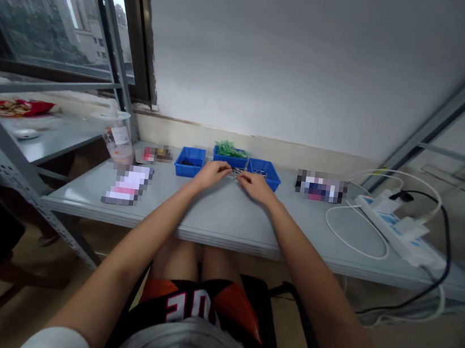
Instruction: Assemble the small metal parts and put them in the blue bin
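My left hand (214,175) and my right hand (255,187) meet fingertip to fingertip over the grey table, just in front of three small blue bins. Both have their fingers pinched together. Small shiny metal pieces (237,172) show between the fingertips; their kind is too small to tell, and so is which hand grips them. Dark small items lie in the left blue bin (179,168). Green plastic packets (230,149) fill the middle blue bin (234,161). The right blue bin (273,178), partly behind my right hand, holds thin metallic parts (260,173).
A phone-like blurred object (128,185) and a lidded drink cup (120,142) stand left. Another blurred item (321,187) lies right, near a white power strip (404,234) with loose cables. Metal shelf posts (31,170) flank the table (226,219). A person sits at far left.
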Motion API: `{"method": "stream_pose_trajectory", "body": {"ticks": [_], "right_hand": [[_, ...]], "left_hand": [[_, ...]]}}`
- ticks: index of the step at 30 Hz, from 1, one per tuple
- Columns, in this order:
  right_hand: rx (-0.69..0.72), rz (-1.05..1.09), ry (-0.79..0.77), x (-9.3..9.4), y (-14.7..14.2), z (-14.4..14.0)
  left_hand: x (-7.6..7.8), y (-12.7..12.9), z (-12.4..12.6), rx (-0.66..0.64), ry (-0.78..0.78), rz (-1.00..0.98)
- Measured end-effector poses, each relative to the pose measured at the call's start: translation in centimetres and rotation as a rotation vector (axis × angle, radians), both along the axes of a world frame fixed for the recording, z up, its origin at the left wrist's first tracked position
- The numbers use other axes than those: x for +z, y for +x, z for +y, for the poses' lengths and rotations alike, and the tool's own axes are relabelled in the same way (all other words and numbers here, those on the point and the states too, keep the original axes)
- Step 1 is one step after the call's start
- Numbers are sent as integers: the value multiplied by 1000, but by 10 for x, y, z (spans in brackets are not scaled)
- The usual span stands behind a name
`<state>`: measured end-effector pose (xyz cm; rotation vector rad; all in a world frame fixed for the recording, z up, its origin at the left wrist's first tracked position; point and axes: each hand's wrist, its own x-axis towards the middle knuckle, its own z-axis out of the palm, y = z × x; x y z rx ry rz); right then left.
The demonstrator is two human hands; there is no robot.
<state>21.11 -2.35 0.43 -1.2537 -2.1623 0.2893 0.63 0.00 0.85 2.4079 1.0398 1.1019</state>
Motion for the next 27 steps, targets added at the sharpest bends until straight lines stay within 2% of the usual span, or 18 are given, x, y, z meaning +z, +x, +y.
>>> {"method": "stream_pose_trajectory", "body": {"ticks": [7,13,19,27], "right_hand": [[-76,104,122,5,0,-3],[-88,170,109,6,-2,-4],[34,104,161,1,-2,0],[103,67,112,2,-3,-3]], "left_hand": [[0,-2,-2,3,-48,77],[-3,-2,0,-9,-36,121],[-5,-3,3,9,-19,124],[-4,-2,2,26,10,101]]}}
